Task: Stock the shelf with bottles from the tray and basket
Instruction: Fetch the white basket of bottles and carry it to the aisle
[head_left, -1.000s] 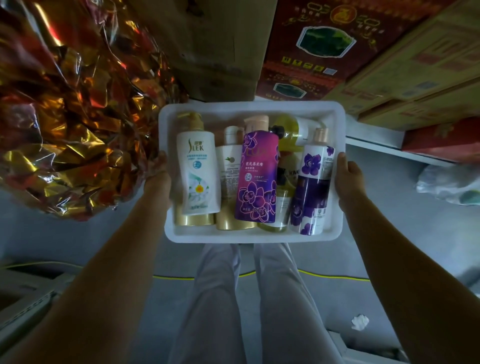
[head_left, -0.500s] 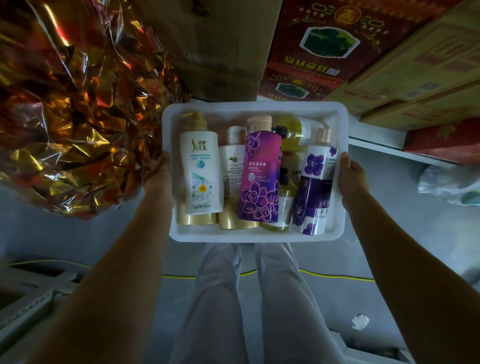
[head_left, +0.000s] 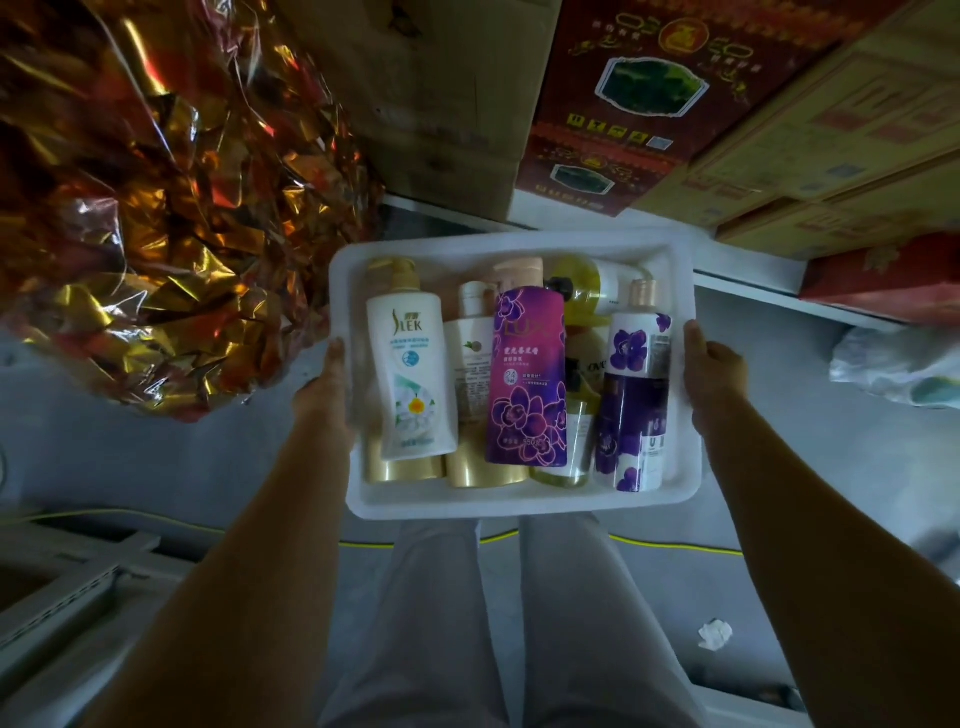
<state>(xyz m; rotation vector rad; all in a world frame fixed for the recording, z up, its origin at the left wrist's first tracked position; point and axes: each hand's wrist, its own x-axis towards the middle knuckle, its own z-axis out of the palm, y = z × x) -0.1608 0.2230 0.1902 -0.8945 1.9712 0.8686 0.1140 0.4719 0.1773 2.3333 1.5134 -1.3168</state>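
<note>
Since a second ago the tray (head_left: 519, 506) has dropped lower in my view and slid a touch to the right, closer to the person's legs (head_left: 431, 623), and more of the red cartons (head_left: 649, 104) now shows above it. The bottles have not shifted inside it. I see the left hand (head_left: 324, 395) gripping the left rim and the right hand (head_left: 714, 374) gripping the right rim, each thumb hooked over the edge. The fingers are under the tray, so I cannot tell how they lie. The tray is carried level in the air above the grey floor (head_left: 779, 467), resting on nothing. Lying side by side in it, caps away from me, are a white SLEK bottle (head_left: 410, 384) at the left, a small white bottle (head_left: 470, 364) beside it, and a purple LUX bottle (head_left: 527, 379) in the middle lying over others. A white-and-purple bottle (head_left: 636, 384) is at the right. A yellow bottle (head_left: 597, 286) lies crosswise at the far end. Crinkled gold foil (head_left: 156, 234) hangs just left of the tray, near the left hand. On the floor to the right lie a crumpled paper scrap (head_left: 716, 635) and a yellow line (head_left: 675, 546).
</note>
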